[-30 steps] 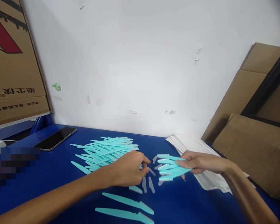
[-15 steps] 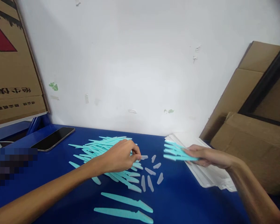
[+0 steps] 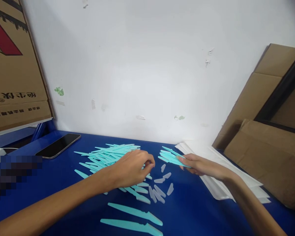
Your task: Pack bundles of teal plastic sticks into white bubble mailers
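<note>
Turquoise razor-like sticks [image 3: 108, 157] lie in a heap on the blue table [image 3: 194, 209]. Over the heap's right side is my left hand [image 3: 137, 167], its thumb and forefinger curled with a small gap between the tips and nothing visible in them. My right hand [image 3: 199, 164] grips a fanned bunch of turquoise sticks [image 3: 170, 156] by one end, to the right of the heap. Small translucent caps [image 3: 159, 180] are scattered between and below the hands. Two single sticks [image 3: 135, 211] lie side by side near the front.
White plastic bags [image 3: 216, 188] lie under and beyond my right forearm. A black phone [image 3: 59, 146] rests at the left. Cardboard [image 3: 263, 157] leans at the right, and a printed carton [image 3: 17, 72] stands at the left. A white wall [image 3: 147, 72] rises behind.
My right hand has moved left with its bunch, nearer my left hand. The cap by my left fingertips is no longer there, and several caps below have shifted closer together.
</note>
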`<state>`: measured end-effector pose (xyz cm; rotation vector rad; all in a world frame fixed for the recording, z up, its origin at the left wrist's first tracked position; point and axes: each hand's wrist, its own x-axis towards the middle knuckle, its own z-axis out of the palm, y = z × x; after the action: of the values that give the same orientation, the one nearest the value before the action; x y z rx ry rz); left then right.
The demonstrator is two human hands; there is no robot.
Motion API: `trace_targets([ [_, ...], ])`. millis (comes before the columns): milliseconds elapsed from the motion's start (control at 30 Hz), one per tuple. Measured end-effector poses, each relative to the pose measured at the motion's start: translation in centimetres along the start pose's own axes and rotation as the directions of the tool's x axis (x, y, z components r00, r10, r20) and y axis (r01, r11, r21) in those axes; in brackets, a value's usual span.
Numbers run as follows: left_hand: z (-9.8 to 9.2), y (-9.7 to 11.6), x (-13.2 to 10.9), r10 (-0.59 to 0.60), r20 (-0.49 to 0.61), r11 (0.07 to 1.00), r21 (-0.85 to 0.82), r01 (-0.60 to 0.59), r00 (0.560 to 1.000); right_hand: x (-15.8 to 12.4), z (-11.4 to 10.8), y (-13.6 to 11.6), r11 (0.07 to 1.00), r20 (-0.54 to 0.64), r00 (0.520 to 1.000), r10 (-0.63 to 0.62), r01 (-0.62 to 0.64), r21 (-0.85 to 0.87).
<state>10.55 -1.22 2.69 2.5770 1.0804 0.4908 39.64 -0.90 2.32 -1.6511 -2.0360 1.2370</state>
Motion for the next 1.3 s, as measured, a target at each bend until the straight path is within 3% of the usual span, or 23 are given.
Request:
trace_targets([
  [67,-0.4,0.2,-0.1,0.003,-0.099,0.998,0.061,0.003,0.995,-0.1,0.7,-0.8,1.000,0.024,0.999,-0.024,0.023,0.017],
  [133,-0.3,0.6,-0.3,0.102,-0.175,0.980,0.186,-0.069,0.979,-0.2,1.6,-1.7,0.997,0.048,0.996,-0.078,0.077,0.026],
  [233,0.7,1.2,-0.7,0.300,-0.127,0.873,0.435,-0.219,0.945,-0.3,3.5,-2.8,0.986,0.087,0.982,-0.167,0.164,0.038],
  [300,1.6,1.5,-1.1,0.339,-0.051,0.790,0.557,-0.255,0.939,-0.2,4.5,-3.3,0.978,0.153,0.967,-0.202,0.193,0.074],
  [433,2.6,1.8,-1.6,0.300,0.144,0.700,0.638,-0.320,0.943,-0.2,5.5,-3.9,0.972,0.239,0.944,-0.229,0.206,0.115],
  [667,1.8,1.4,-1.5,0.172,0.184,0.726,0.641,-0.251,0.968,-0.7,4.9,-4.6,0.957,0.072,0.955,-0.288,0.285,0.052],
  [800,1.1,0.8,-1.3,0.114,0.101,0.861,0.486,-0.149,0.988,-0.3,4.3,-4.0,0.919,0.030,0.944,-0.327,0.311,0.241],
  [900,0.5,0.8,-1.2,-0.006,0.059,0.992,0.128,-0.002,0.998,0.4,4.4,-3.3,0.760,-0.081,0.917,-0.391,0.371,0.533],
  [967,0.2,1.0,-1.1,-0.079,0.063,0.989,-0.120,0.087,0.995,1.1,5.3,-3.1,0.619,-0.184,0.894,-0.409,0.419,0.664],
  [1033,0.3,1.4,-1.1,-0.108,0.095,0.943,-0.304,0.132,0.990,1.7,6.9,-3.3,0.558,-0.238,0.893,-0.381,0.428,0.711],
  [1200,0.6,3.3,-1.8,-0.128,0.302,0.786,-0.550,0.282,0.945,2.0,11.3,-5.2,0.597,-0.350,0.925,-0.151,0.367,0.713],
  [1267,0.2,4.3,-2.5,-0.128,0.287,0.807,-0.526,0.268,0.949,1.5,11.8,-5.9,0.638,-0.436,0.894,-0.106,0.398,0.659],
  [1300,0.0,4.8,-3.0,-0.116,0.226,0.852,-0.478,0.214,0.967,1.1,11.7,-6.2,0.654,-0.476,0.873,-0.106,0.421,0.628],
])
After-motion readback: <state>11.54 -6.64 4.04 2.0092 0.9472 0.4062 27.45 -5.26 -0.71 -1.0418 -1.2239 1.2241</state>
